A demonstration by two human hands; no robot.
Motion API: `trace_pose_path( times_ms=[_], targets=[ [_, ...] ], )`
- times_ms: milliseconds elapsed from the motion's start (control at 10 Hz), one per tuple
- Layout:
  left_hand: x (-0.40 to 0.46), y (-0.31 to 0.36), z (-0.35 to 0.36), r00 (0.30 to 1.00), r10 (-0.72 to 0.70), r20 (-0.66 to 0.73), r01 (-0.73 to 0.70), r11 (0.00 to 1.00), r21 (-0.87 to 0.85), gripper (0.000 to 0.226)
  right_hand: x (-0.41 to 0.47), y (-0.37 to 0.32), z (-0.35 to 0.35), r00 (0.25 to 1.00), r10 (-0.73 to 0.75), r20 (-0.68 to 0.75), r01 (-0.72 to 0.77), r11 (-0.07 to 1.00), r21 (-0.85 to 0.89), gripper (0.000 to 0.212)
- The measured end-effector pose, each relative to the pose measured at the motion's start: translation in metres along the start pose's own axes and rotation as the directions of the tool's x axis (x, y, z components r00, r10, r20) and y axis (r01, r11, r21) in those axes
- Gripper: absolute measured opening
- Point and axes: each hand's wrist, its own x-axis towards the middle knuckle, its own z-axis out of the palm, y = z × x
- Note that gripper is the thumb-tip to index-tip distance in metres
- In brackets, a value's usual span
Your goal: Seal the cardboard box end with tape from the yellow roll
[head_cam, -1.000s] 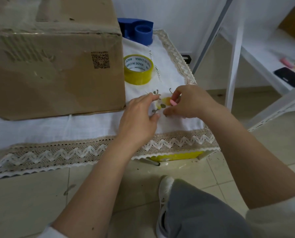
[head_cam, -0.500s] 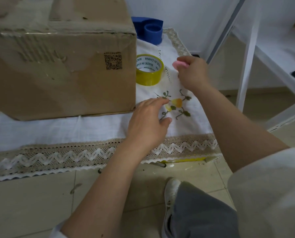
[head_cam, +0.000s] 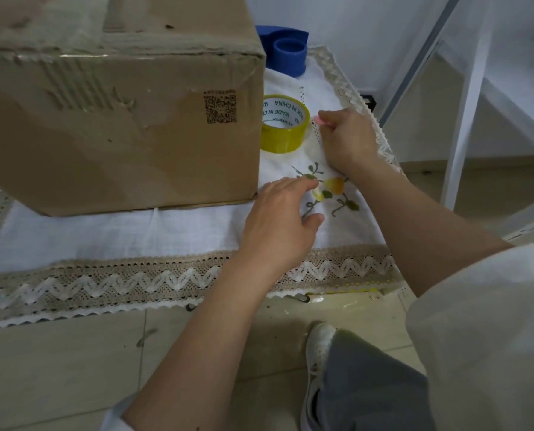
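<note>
Two hands hovered near the yellow roll [head_cam: 285, 123] beside the cardboard box [head_cam: 119, 119].

Head view: the roll lay flat on the cloth-covered tabletop [head_cam: 104, 231], just right of the box, whose left side was cut off. The right hand [head_cam: 348, 140] was closed on a small pink object [head_cam: 319, 120], mostly hidden. The left hand [head_cam: 279, 222] was loosely open, empty, over the embroidery. A blue dispenser [head_cam: 287, 54] stood partly hidden behind the box.

The cardboard box [head_cam: 116, 119] fills the upper left of the frame, standing on the cloth [head_cam: 104, 234] that covers the desk. The tape roll [head_cam: 285, 123] lies flat just right of the box. The dispenser [head_cam: 286, 51] sits above the roll, at the top centre.
</note>
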Motion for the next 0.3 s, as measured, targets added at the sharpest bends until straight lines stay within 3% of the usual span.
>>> trace_pose_path(
  times_ms=[300],
  targets=[
    [-0.0004, -0.0024, 0.0006, 1.0, 0.02, -0.011, -0.021, 1.0, -0.021, 0.049, -0.0127, -0.0016, -0.0095, 1.0, 0.026, -0.009, -0.026, 0.999, 0.018, 0.038]
  ],
)
